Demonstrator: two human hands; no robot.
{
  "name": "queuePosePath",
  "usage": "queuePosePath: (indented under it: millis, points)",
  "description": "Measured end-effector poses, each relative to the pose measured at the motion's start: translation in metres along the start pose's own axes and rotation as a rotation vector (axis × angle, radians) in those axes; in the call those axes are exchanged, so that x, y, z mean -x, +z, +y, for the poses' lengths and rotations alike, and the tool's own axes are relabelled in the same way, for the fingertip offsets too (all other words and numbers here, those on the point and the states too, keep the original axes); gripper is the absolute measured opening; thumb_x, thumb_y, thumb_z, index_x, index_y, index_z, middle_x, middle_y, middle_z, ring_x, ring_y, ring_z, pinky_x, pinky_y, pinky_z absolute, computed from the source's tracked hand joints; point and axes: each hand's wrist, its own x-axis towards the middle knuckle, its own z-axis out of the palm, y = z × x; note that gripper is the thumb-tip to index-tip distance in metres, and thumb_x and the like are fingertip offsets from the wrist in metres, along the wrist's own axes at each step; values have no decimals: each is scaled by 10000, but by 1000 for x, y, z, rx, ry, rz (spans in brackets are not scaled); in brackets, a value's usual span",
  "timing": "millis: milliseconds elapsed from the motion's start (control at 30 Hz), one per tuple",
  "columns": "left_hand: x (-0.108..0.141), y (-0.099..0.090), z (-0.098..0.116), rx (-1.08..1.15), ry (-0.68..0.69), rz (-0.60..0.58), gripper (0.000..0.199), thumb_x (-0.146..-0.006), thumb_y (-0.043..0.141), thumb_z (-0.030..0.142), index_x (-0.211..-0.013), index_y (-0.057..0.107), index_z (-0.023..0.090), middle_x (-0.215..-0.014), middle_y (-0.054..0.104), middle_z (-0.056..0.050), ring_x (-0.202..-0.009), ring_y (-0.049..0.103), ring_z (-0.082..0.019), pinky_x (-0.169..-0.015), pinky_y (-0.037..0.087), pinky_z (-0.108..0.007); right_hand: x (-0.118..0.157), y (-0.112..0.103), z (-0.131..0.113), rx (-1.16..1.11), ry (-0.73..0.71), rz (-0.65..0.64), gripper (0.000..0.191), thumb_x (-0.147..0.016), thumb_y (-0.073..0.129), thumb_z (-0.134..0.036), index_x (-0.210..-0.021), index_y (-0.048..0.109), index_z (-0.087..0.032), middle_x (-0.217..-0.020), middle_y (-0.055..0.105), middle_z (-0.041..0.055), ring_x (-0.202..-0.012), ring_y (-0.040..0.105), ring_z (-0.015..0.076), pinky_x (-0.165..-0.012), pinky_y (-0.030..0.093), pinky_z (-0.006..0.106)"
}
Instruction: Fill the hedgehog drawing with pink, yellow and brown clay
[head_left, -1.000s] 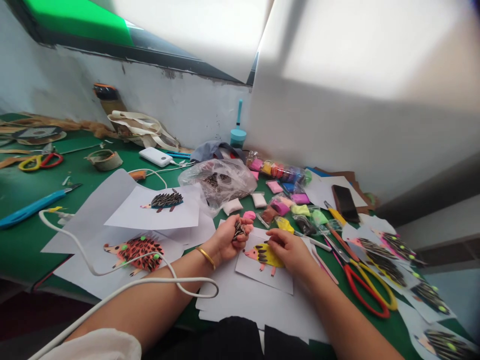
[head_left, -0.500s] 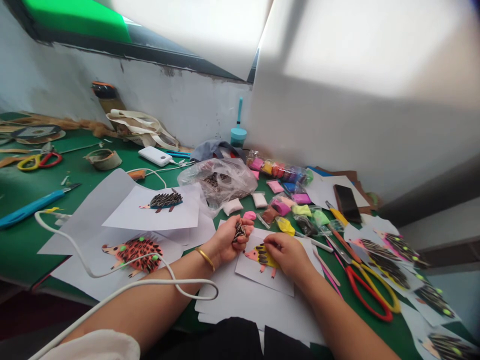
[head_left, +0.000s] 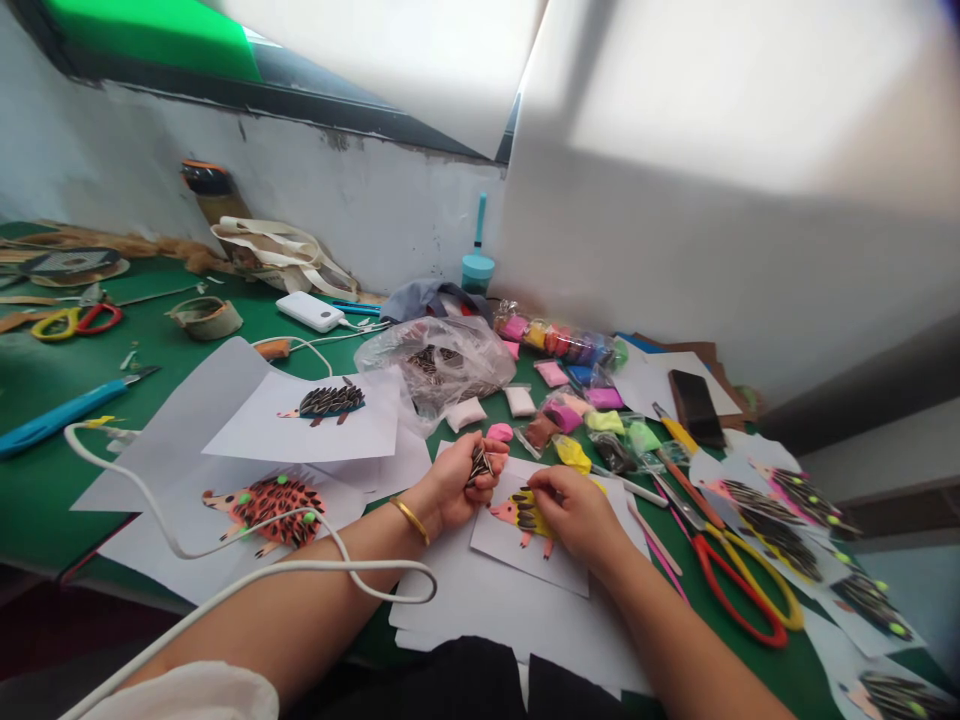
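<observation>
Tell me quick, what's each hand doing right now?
Left hand: closed around a bunch of sunflower seeds.
Right hand: fingers curled, pressing on the yellow hedgehog.

Two hands work at the table: the left hand point(head_left: 457, 480) and the right hand point(head_left: 574, 510). Two pairs of scissors lie out, one at far left point(head_left: 71, 322) and one at right point(head_left: 739, 580). Three hedgehog pictures point(head_left: 262, 500) sit near the hands; at right perhaps five more, partly cut off. One phone point(head_left: 696, 405), one power bank point(head_left: 310, 311).
</observation>
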Motion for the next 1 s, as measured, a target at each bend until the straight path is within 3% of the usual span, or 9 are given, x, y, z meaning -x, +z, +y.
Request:
queuePosePath:
  millis: [300,500,700,1000]
  points:
    - [0,-1,-1,-2,-4,-2,212,-927,402,306,-901,542,149,-670,499,26,-351,299,-22,-325,127,-142,2,0,-1,-51,58,9,203,-825,507,-198,-878,703,-203,-865,703,48,-786,673,197,-708,558,331]
    - [-4,-4,-3,-6,2,-10,205,-917,409,302,-904,548,152,-662,497,28,-353,307,-29,-323,132,-144,5,1,-3,-144,169,-89,231,-861,486,-260,-906,706,-204,-917,678,58,-582,644,150,-463,506,261]
    - [-4,-4,-4,-20,5,-16,213,-915,415,323,-904,550,158,-664,499,27,-357,316,-34,-326,129,-149,2,-1,-2,-5,77,-72,205,-826,513,-201,-840,717,-215,-836,688,44,-742,672,190,-650,529,296]
    - [-3,-3,-5,-46,14,-9,203,-904,433,309,-903,563,153,-662,505,24,-364,315,-30,-337,118,-153,1,1,5,98,-44,-72,172,-824,548,-149,-832,707,-214,-814,701,25,-794,630,190,-718,468,303]
